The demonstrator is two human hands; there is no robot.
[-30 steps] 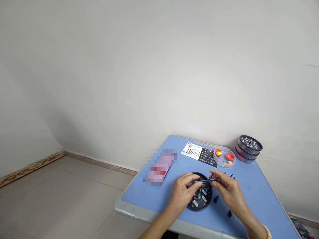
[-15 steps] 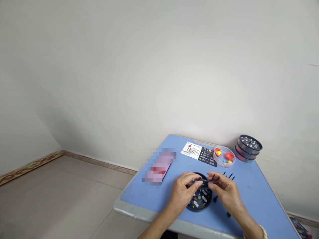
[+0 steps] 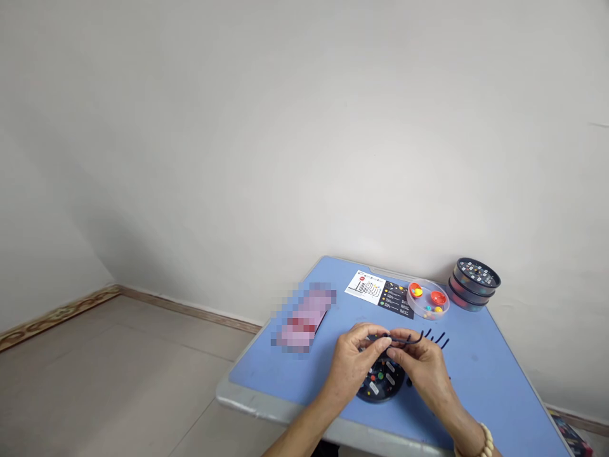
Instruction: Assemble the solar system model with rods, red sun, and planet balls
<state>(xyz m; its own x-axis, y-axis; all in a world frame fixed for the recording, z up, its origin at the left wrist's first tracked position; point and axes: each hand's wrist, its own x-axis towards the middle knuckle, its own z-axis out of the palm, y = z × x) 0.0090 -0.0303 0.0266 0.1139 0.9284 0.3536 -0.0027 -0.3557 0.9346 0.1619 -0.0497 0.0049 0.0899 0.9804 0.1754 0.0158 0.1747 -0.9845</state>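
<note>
A thin black rod with a bent-up end (image 3: 413, 341) is pinched between both hands above the table. My left hand (image 3: 356, 355) closes its thumb and fingers on the rod's left end. Close beside it, my right hand (image 3: 421, 362) also grips the rod with thumb and fingers. Beneath the hands sits a round black base (image 3: 380, 387) printed with coloured planets and white labels, its far part hidden by the fingers. More black bent rods (image 3: 441, 339) lie to the right, partly covered by my right hand.
The blue table (image 3: 285, 374) bears a pink blurred item (image 3: 307, 317) at left. Behind the hands lie an instruction sheet (image 3: 365, 289) and a clear round dish (image 3: 445, 311) with red half-shells and small coloured balls. Stacked round black containers (image 3: 471, 292) stand at the back right, near the wall.
My right hand has shifted slightly left, bringing the two hands closer together. The rod's bent end now shows farther right, beyond the right fingers. The round base has barely moved.
</note>
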